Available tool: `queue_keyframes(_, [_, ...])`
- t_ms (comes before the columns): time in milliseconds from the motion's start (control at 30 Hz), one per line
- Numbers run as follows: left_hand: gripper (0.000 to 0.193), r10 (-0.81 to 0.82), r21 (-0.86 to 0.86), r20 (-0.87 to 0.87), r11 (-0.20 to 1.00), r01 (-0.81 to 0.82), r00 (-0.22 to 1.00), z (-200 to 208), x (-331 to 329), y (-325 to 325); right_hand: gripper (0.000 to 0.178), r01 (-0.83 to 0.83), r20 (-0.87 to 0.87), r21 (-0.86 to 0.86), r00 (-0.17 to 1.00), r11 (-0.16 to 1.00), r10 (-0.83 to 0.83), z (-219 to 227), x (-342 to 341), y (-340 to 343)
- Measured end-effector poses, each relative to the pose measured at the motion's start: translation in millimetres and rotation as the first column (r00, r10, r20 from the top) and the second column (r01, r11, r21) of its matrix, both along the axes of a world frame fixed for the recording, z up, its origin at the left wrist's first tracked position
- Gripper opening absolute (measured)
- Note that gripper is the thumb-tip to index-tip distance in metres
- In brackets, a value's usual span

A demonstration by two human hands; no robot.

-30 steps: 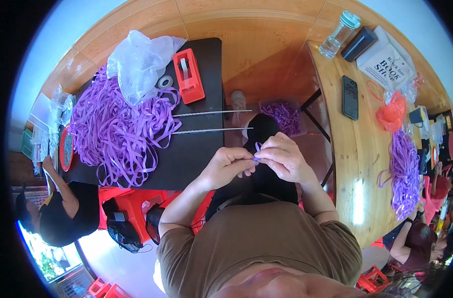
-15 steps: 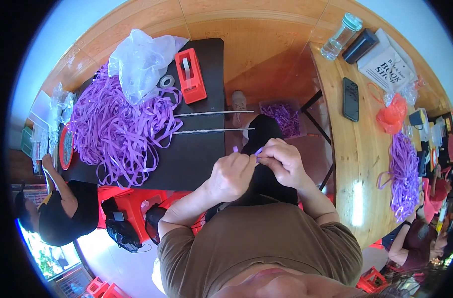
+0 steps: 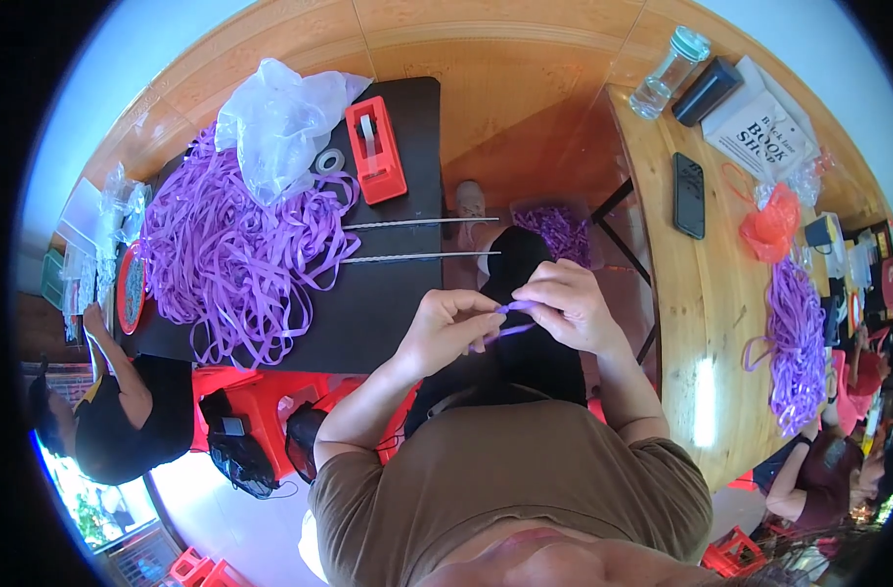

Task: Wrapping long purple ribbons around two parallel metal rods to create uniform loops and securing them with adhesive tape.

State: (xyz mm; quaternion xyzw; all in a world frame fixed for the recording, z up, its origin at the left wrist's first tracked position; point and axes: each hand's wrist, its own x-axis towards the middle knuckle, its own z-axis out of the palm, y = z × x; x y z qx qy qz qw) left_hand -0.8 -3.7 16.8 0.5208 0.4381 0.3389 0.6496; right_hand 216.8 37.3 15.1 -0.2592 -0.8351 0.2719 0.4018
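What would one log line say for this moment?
left hand: pinching purple strip | right hand: pinching same strip | strip pile: on black table, left | tape dispenser: behind pile

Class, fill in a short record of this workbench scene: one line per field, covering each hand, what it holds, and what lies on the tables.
left hand: pinches one end of the purple strip
right hand: pinches the same strip, over the lap
black table: purple strip pile, clear plastic bag, red tape dispenser, two metal rods
wooden table: dark phone, clear bottle
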Motion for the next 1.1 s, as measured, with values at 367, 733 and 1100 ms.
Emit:
queue_keyframes(367, [0.020,-0.055,-0.149,0.278,0.984,0.100,0.959,-1.4,1.0,-0.8,0.031,0.113,0.124,0.381,0.977,0.918,-0.171,2.4,-10.5,2.9])
queue_keyframes(733, [0.018,-0.050,-0.038,0.297,0.997,0.064,0.954,49.6,-8.1,7.6,0.017,0.414,-0.048,0.252,0.908,0.875,-0.416,-73.6,-16.8,19.5])
queue_keyframes(1100, [0.020,0.024,0.124,0.395,0.989,-0.080,0.919,106.1,-20.2,-2.5,0.003,0.478,-0.109,-0.017,0.872,0.878,-0.476,-105.2,-17.2,18.7])
